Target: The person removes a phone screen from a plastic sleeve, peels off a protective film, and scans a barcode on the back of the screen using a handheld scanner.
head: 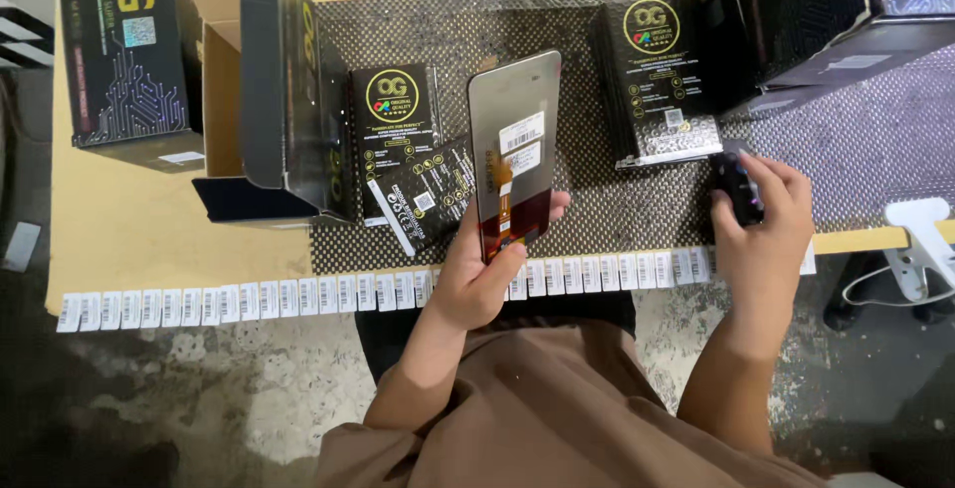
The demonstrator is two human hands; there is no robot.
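My left hand (477, 274) holds a phone screen panel (514, 145) upright by its lower end, its back side with white stickers and a flex cable facing me. My right hand (761, 219) grips a small black handheld device (736, 188) over the dotted black mat (856, 140). Just left of the panel lie flat black packets (398, 130) with gold round marks, one of them tilted. A stack of similar packets (662, 80) stands between my two hands, further back.
A row of white barcode stickers (249, 301) runs along the table's front edge. An open black carton (288, 80) stands at the left, another black box (124, 50) beyond it, and black boxes (816, 10) at the back right. A white stand (925, 234) sits at the right edge.
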